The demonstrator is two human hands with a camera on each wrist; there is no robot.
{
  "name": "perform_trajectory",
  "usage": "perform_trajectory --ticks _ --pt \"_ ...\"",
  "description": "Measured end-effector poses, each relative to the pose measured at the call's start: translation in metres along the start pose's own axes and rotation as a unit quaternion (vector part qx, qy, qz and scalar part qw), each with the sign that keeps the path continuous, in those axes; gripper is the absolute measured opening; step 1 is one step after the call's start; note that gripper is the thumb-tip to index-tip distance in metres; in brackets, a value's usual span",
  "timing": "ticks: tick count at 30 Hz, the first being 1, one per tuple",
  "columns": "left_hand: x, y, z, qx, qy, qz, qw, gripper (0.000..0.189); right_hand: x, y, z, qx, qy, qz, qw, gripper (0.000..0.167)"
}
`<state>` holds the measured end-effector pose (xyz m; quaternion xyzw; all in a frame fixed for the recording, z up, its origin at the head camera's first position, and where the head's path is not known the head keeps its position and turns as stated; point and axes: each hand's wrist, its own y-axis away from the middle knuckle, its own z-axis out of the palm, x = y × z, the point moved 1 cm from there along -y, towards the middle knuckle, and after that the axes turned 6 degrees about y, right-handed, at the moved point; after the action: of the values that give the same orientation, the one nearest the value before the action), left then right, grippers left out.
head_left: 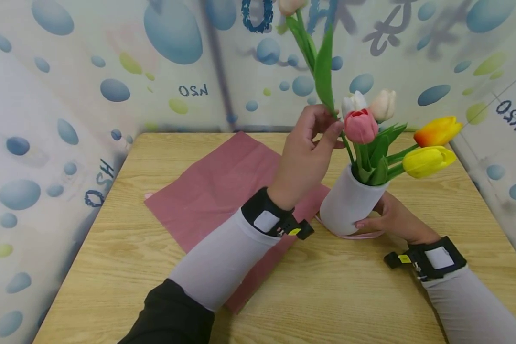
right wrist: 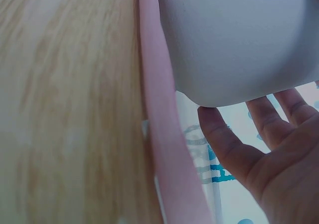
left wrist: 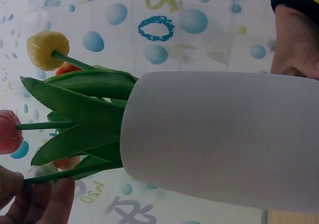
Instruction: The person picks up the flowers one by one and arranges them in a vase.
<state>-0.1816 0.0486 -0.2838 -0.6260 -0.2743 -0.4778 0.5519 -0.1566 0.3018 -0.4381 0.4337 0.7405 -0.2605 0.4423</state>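
My left hand (head_left: 307, 148) pinches the green stem of a tall tulip (head_left: 324, 71) between thumb and fingers. Its pale pink bloom is cut off by the top edge of the head view, and the lower stem runs into a white vase (head_left: 348, 205). Around the base of that vase my right hand (head_left: 397, 217) is wrapped, thumb in front; its fingertips (right wrist: 212, 119) touch the white wall in the right wrist view. Inside stand a pink tulip (head_left: 361, 126), a white tulip (head_left: 354, 101), a peach tulip (head_left: 382, 105), a yellow tulip (head_left: 430, 161) and an orange tulip (head_left: 438, 131).
A sheet of dusty pink wrapping paper (head_left: 223, 181) lies left of the vase on the wooden table (head_left: 124, 267). Pink ribbon (head_left: 365, 235) lies by the vase's base. A patterned backdrop (head_left: 146, 91) rises behind the table's far edge.
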Motion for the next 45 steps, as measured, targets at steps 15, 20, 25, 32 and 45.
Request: perform_trajectory --ticks 15,20,25,32,45 --pt "-0.016 0.009 0.011 -0.1 -0.191 -0.018 0.9764 0.028 0.002 0.0 -0.001 -0.006 -0.015 -0.01 0.9998 0.092" --pt "-0.016 0.01 0.014 -0.137 -0.232 -0.017 0.9628 0.028 0.002 0.0 -0.001 -0.004 -0.013 -0.011 0.9998 0.091" --pt "-0.019 0.012 0.015 -0.148 -0.265 -0.003 0.9528 0.028 0.002 0.0 -0.001 -0.007 -0.01 -0.018 0.9998 0.09" --pt "-0.026 0.018 0.013 -0.141 -0.289 0.004 0.9469 0.024 0.002 -0.001 -0.001 -0.006 -0.007 -0.018 0.9998 0.09" --pt "-0.032 0.024 0.01 -0.102 -0.217 0.003 0.9707 0.033 0.002 0.0 -0.001 -0.002 -0.001 0.005 1.0 0.09"
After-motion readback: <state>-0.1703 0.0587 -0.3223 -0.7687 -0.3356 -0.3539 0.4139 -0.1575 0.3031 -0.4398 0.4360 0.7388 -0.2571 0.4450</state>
